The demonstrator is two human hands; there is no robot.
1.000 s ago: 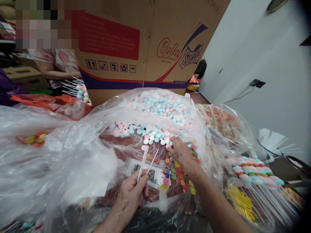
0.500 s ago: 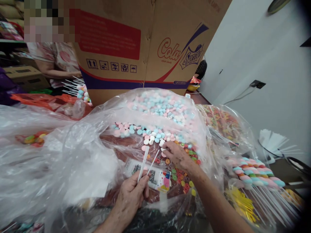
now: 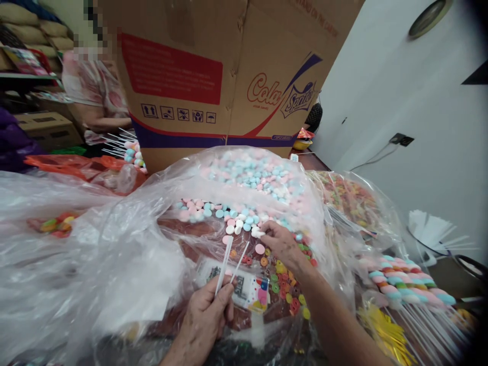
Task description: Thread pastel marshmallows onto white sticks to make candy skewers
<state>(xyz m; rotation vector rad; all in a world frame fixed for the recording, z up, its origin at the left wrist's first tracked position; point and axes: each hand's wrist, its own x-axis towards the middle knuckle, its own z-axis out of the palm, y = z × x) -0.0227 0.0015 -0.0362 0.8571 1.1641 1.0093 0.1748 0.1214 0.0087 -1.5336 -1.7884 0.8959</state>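
Note:
Several thin white sticks (image 3: 224, 264) stand up from my left hand (image 3: 208, 310), which is closed round their lower ends. My right hand (image 3: 284, 246) pinches a white marshmallow (image 3: 259, 234) at the front edge of a heap of pink, blue and white marshmallows (image 3: 251, 175). That heap lies mostly inside a clear plastic bag. Below my right hand, ring-shaped gummy candies (image 3: 285, 284) in red, green and yellow are scattered on the brown tabletop. A printed clear packet (image 3: 244, 290) with coloured dots lies behind my left hand.
A big cardboard carton (image 3: 183, 127) stands behind the heap. Finished marshmallow skewers (image 3: 407, 277) and yellow ties (image 3: 387, 328) lie at the right, near a bundle of white sticks (image 3: 430, 229). Plastic sheeting (image 3: 114, 254) covers the left. Another person (image 3: 97, 96) is at the back left.
My right hand has closed its fingertips on a white marshmallow at the heap's front edge. My left hand still holds the sticks. The view has tilted slightly upward.

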